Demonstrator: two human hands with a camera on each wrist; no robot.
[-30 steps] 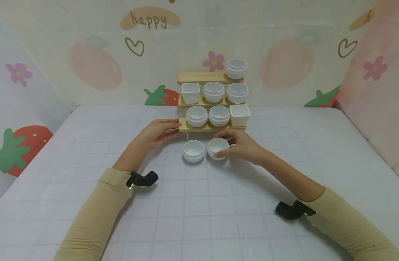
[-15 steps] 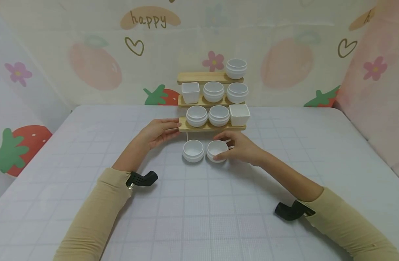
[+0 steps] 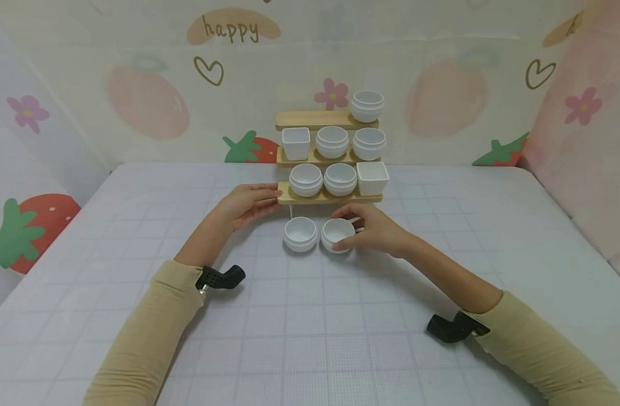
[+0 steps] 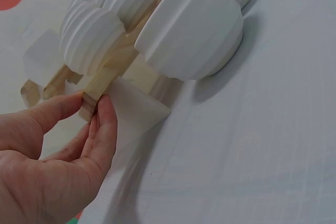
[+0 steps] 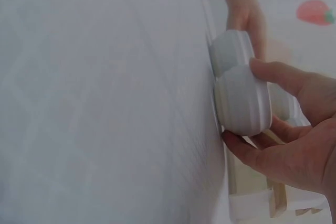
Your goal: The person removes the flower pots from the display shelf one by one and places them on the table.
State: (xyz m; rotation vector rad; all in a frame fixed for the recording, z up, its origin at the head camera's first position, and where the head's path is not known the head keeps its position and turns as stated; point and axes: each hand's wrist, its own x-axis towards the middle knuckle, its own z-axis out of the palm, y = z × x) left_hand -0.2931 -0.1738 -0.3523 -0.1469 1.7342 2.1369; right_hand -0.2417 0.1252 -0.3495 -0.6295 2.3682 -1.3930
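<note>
My left hand (image 3: pixel 250 206) pinches the left end of the lowest wooden shelf board (image 4: pixel 100 83) between thumb and fingers. In front of that board, a round white bowl (image 3: pixel 337 237) stands on the table, and my right hand (image 3: pixel 375 230) grips it from the right. Its thumb lies at the near side of the rim and the fingers wrap the far side, as the right wrist view shows. A second round white bowl (image 3: pixel 300 234) sits just left of the held one, upright.
The tiered rack carries several round bowls and square ones, such as the square bowl (image 3: pixel 372 179) on the lowest board. One round bowl (image 3: pixel 367 106) stands at the right of the top board (image 3: pixel 312 120). A printed backdrop (image 3: pixel 416 34) rises behind the table.
My right hand has drawn the round bowl slightly toward me and left, level with the second bowl, then stayed still. My left hand keeps its place on the board.
</note>
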